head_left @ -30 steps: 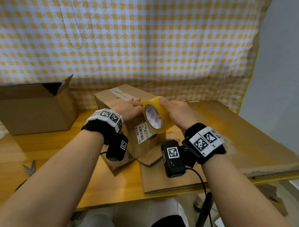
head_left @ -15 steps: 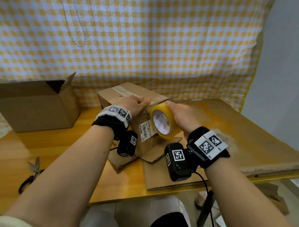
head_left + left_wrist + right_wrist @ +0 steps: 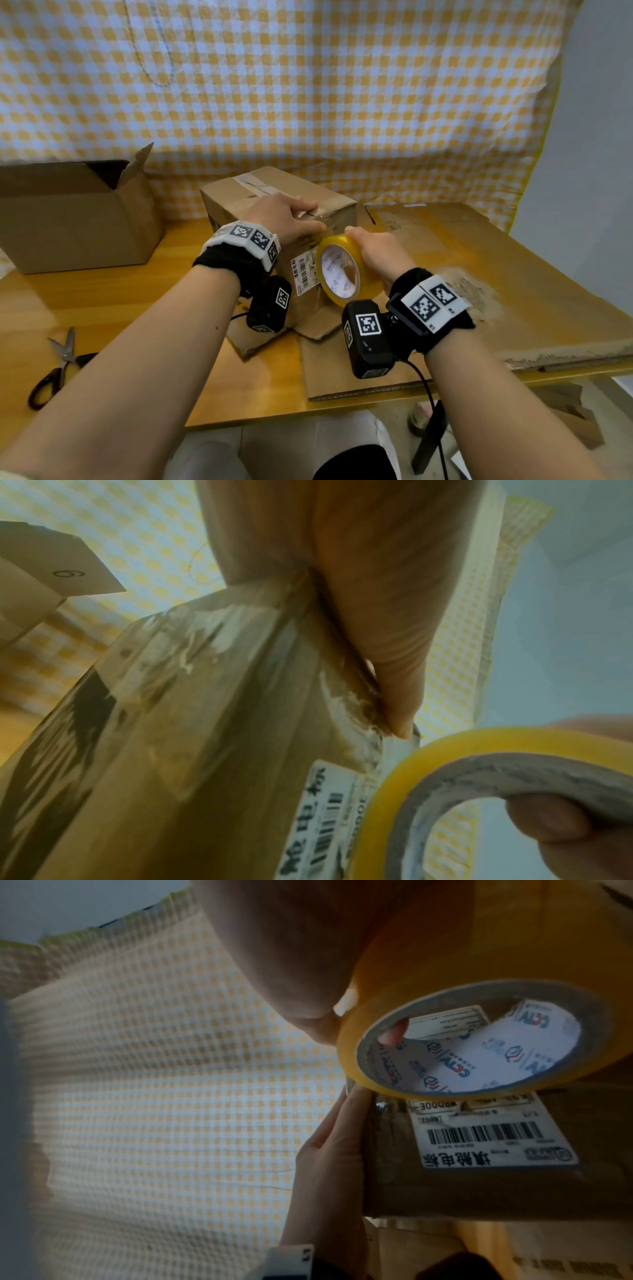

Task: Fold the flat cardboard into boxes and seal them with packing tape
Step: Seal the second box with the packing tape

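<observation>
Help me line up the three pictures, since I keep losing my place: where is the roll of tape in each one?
Head view: the roll of tape sits centre frame, gripped by the right hand against the box.
Left wrist view: the roll fills the lower right corner.
Right wrist view: the roll is upper right.
Shared landmark: the white barcode label on the box, beside the roll.

A yellow-and-white checked cloth (image 3: 308, 102) hangs behind the wooden table (image 3: 102, 301); right of the cloth stands a plain grey wall (image 3: 596, 137). Light falls soft and even.
</observation>
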